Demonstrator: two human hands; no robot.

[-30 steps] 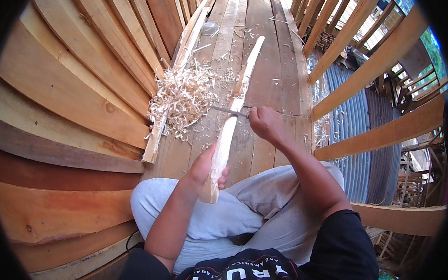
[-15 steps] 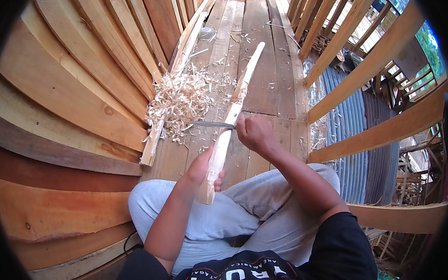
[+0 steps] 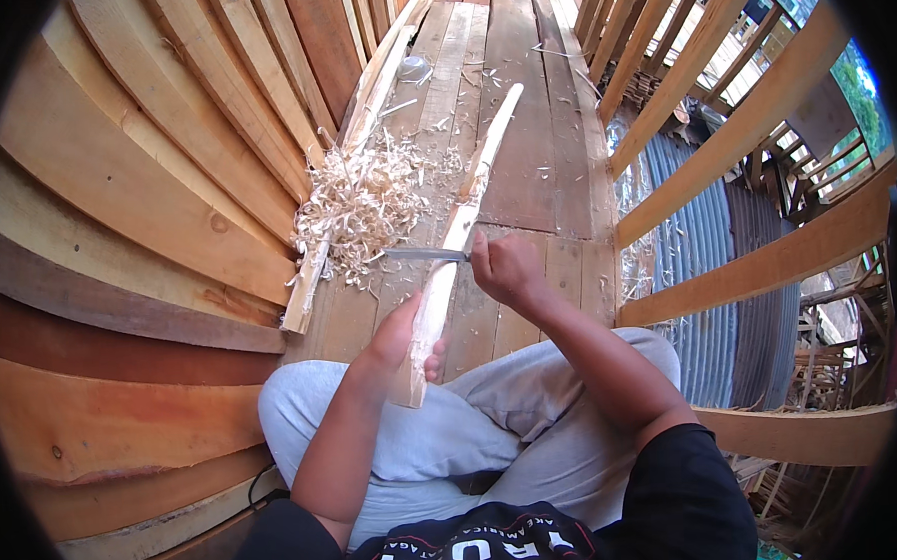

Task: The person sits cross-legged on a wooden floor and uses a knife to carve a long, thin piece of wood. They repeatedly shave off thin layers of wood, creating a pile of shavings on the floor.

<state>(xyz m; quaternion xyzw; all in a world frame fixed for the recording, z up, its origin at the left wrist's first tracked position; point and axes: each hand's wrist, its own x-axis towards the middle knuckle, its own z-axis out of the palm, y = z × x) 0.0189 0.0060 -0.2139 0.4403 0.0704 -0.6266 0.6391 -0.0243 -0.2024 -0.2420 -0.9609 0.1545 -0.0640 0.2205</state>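
A long pale wooden stick (image 3: 464, 219), stripped of bark and partly whittled, slants from above my lap away toward the far right. My left hand (image 3: 399, 337) is wrapped round its near part, with fingertips showing on the right side. In my right hand (image 3: 508, 267) is a knife (image 3: 425, 253), its fist closed on the handle, which is hidden by the fingers. The blade points left and lies across the stick, just beyond my left hand. Curled wood shavings (image 3: 360, 209) are heaped on the floor to the left of the stick.
A wall of upright planks (image 3: 145, 208) rises on the left. Wooden railing slats (image 3: 731, 107) line the right, with corrugated metal sheets (image 3: 693, 269) beyond. Loose chips dot the plank floor (image 3: 524, 182). A long strip of wood (image 3: 375, 88) and a small clear container (image 3: 414, 67) lie by the wall.
The stick has shifted very slightly to the left. My right hand and the knife stay at nearly the same place, blade still across the wood.
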